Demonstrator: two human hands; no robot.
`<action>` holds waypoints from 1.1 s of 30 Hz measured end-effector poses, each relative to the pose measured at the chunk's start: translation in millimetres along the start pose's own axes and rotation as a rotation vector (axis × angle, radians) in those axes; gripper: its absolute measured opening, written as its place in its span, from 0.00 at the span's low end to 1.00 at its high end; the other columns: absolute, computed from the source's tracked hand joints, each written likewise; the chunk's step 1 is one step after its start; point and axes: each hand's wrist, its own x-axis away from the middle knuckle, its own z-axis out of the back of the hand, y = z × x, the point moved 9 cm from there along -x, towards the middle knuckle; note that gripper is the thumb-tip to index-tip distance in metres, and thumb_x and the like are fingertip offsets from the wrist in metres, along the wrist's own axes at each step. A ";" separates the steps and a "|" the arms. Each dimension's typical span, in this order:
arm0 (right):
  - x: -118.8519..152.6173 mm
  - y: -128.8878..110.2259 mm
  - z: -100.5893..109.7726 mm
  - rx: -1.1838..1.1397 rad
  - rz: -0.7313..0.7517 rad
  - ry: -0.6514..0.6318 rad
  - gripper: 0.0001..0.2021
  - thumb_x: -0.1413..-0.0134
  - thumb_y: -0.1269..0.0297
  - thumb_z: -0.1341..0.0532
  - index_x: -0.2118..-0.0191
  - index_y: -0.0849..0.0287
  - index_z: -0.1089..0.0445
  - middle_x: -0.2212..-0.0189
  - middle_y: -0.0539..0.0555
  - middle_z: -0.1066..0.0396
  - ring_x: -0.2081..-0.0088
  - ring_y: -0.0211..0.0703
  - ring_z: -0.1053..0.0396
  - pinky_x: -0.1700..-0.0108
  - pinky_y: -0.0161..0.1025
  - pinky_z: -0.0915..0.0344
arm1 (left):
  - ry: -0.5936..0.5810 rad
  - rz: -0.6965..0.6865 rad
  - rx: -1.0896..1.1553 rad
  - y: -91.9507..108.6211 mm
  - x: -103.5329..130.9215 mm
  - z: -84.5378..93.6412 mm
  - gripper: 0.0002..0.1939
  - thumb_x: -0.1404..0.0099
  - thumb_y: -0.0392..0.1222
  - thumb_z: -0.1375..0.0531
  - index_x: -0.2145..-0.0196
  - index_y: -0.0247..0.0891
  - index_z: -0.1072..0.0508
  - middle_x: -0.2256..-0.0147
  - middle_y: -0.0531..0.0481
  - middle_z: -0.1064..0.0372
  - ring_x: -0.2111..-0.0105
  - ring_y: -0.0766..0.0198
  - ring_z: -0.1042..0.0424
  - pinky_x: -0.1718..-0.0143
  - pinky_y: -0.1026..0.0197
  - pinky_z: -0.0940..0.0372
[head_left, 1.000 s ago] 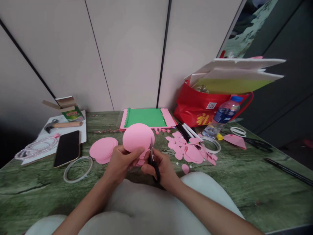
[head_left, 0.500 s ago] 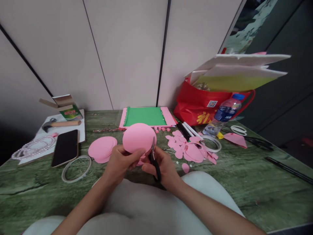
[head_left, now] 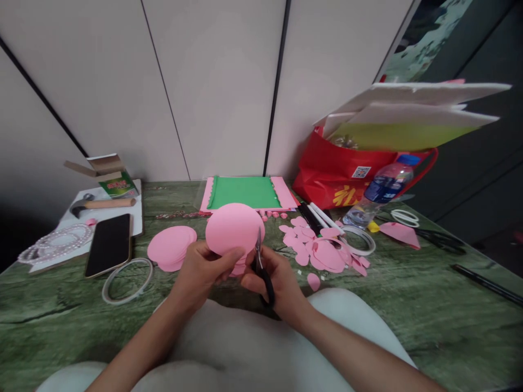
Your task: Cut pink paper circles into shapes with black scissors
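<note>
My left hand point(head_left: 206, 271) is closed on a round pink paper disc point(head_left: 232, 228), its thumb pressed flat on the lower face. In my right hand point(head_left: 281, 280) are black-handled scissors point(head_left: 266, 283), with the blades pointing up at the disc's right edge. Whether the blades have paper between them I cannot tell. Beside my left hand lies a stack of pink paper discs point(head_left: 169, 246). To the right of the scissors is a heap of cut pink paper pieces point(head_left: 300, 237), and one small petal-shaped piece point(head_left: 314, 281) lies apart, nearer my lap.
A tape roll point(head_left: 150, 272), a phone point(head_left: 109, 245), a hammer point(head_left: 108, 203) and bead strings point(head_left: 57, 244) lie left. Green paper point(head_left: 243, 191) lies at the back. Rightward are another tape roll point(head_left: 370, 249), a water bottle point(head_left: 386, 188), a red bag point(head_left: 322, 177) and a black pen point(head_left: 486, 282).
The scissors have shifted slightly down along the disc's right edge, their handles a little lower and further right. My left hand keeps its hold; the whole view has turned slightly.
</note>
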 end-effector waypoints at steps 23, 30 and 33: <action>2.0 5.9 -2.9 0.027 -0.065 -0.004 0.16 0.66 0.60 0.33 0.73 0.58 0.41 0.84 0.44 0.40 0.83 0.31 0.45 0.81 0.30 0.50 | -0.010 0.040 0.092 -2.6 -1.2 -2.3 0.16 0.51 0.43 0.36 0.87 0.33 0.35 0.90 0.57 0.44 0.89 0.76 0.48 0.89 0.70 0.55; 0.5 -7.0 -0.7 0.020 0.034 0.010 0.19 0.64 0.55 0.33 0.71 0.58 0.42 0.78 0.47 0.40 0.76 0.34 0.44 0.74 0.33 0.46 | -0.025 0.017 0.029 -3.9 -0.3 -2.9 0.12 0.51 0.43 0.36 0.84 0.33 0.31 0.89 0.56 0.42 0.89 0.75 0.47 0.88 0.70 0.53; 0.5 -5.9 -1.4 0.009 0.033 0.009 0.20 0.65 0.53 0.33 0.71 0.57 0.43 0.79 0.45 0.43 0.77 0.33 0.47 0.75 0.32 0.48 | -0.024 0.011 0.018 -3.7 -0.2 -2.5 0.13 0.51 0.44 0.36 0.84 0.33 0.31 0.89 0.57 0.44 0.88 0.75 0.48 0.88 0.70 0.53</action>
